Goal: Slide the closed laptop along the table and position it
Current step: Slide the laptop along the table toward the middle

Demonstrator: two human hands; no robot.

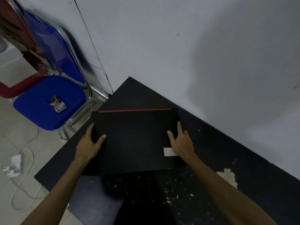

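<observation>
The black table [219,153] stands with its long far edge against the grey wall; its surface is chipped pale near that edge and speckled toward the near edge; the closed black laptop [136,140] lies flat near the table's far-left corner.

Your closed laptop [136,140] is matt black, with a thin red strip [134,110] along its far edge and a pale grey-white label [168,151] at its near right. The table [219,143] under it is black too, its right side flecked with off-white chips and a larger cream patch [228,176]. To your left, the chair [48,101] is bright blue on chrome tubing. The wall [178,46] is plain pale grey.
</observation>
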